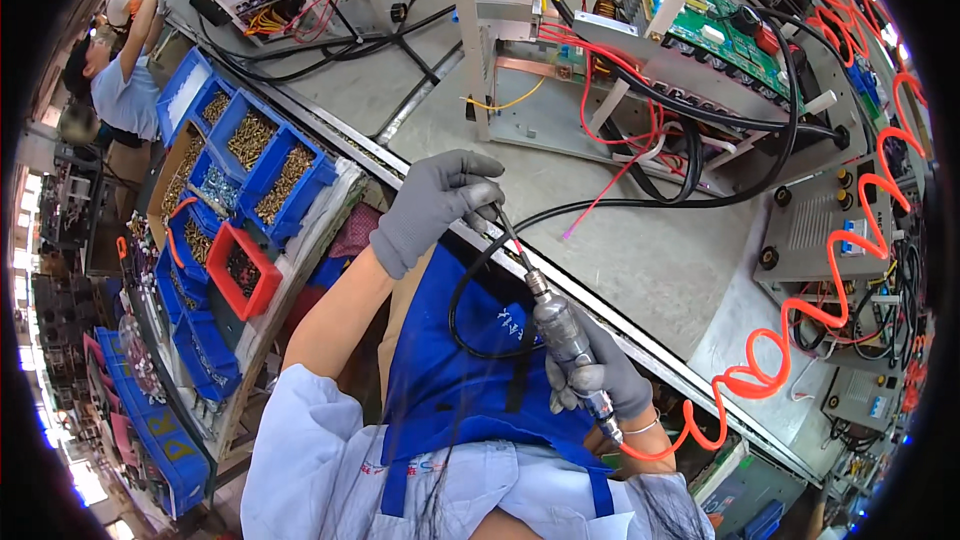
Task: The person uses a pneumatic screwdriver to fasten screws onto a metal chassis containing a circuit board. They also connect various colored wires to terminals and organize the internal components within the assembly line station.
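My right hand (612, 372), in a grey glove, is wrapped round the metal body of an air screwdriver (563, 332). Its long thin bit (515, 240) points up and left, away from me. My left hand (437, 205), gloved in grey too, pinches at the bit's tip with thumb and fingers. Whether a small screw sits between those fingers is hidden. A coiled orange air hose (765, 365) runs from the tool's rear end off to the right. Both hands are over the near edge of the metal workbench (650, 280), in front of my blue apron (440, 340).
An open machine chassis (590, 145) with a green circuit board (735, 40), red wires and black cables (745, 195) stands ahead. Blue bins (305, 185) of screws and a red bin (243, 272) sit left. Grey units (825, 225) stand right. A co-worker (125, 90) is at far left.
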Demonstrator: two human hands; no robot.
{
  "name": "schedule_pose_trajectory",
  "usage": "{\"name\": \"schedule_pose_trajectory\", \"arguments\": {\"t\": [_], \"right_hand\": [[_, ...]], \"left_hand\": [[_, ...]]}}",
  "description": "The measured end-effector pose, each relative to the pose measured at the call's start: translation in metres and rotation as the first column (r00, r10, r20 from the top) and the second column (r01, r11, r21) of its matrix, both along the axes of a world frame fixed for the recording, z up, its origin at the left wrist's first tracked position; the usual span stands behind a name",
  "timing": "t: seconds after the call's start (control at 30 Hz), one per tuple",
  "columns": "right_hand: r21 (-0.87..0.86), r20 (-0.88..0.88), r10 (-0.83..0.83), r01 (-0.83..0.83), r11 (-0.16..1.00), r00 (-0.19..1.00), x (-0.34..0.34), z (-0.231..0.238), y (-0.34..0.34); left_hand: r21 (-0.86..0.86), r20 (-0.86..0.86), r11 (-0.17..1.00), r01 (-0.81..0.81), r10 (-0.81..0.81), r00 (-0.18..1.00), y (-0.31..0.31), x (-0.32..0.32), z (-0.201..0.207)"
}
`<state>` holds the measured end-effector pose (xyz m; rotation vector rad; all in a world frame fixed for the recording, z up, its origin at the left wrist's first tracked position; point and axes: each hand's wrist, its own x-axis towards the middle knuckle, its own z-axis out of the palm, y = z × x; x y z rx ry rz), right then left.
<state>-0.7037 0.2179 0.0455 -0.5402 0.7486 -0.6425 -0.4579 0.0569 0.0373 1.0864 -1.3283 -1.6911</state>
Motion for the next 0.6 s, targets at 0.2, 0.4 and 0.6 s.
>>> {"name": "schedule_pose_trajectory", "arguments": {"t": [0.2,0.4,0.6], "right_hand": [[-0.033,-0.022,0.029,-0.030,0.999,0.999,0.005,0.010,-0.012],[-0.001,0.032,0.001,-0.001,1.000,0.999,-0.001,0.009,-0.008],[0.035,0.101,-0.015,0.012,0.999,0.995,-0.001,0.002,0.002]], "left_hand": [[0.165,-0.107,0.984,-0.061,0.079,0.991,-0.006,0.008,-0.014],[0.090,-0.009,0.994,-0.063,0.064,0.998,0.000,0.006,-0.004],[0.049,0.108,0.998,0.043,-0.048,0.993,-0.002,0.004,0.009]]}}
